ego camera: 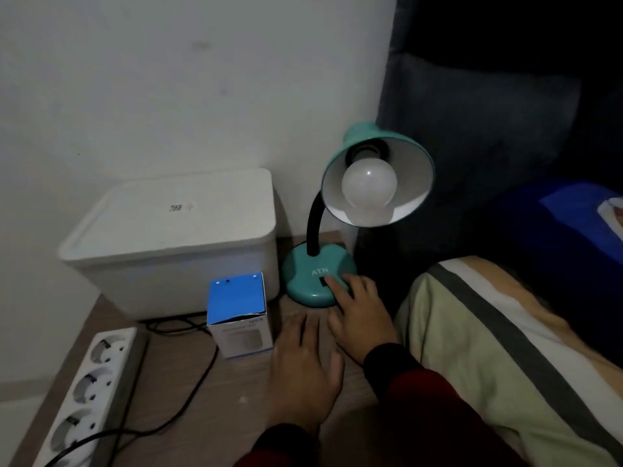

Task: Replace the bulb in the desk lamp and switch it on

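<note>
While the open left hand (303,369) lies flat on the table (209,399), the right hand (359,315) fingers press the unlit lamp (318,281) base switch.

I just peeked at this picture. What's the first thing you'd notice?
The teal desk lamp at the back of the wooden table, its big round white bulb unlit. The right hand has a finger on the switch on the base; the left hand lies flat on the table. A bright blue-topped box stands left of them.
</note>
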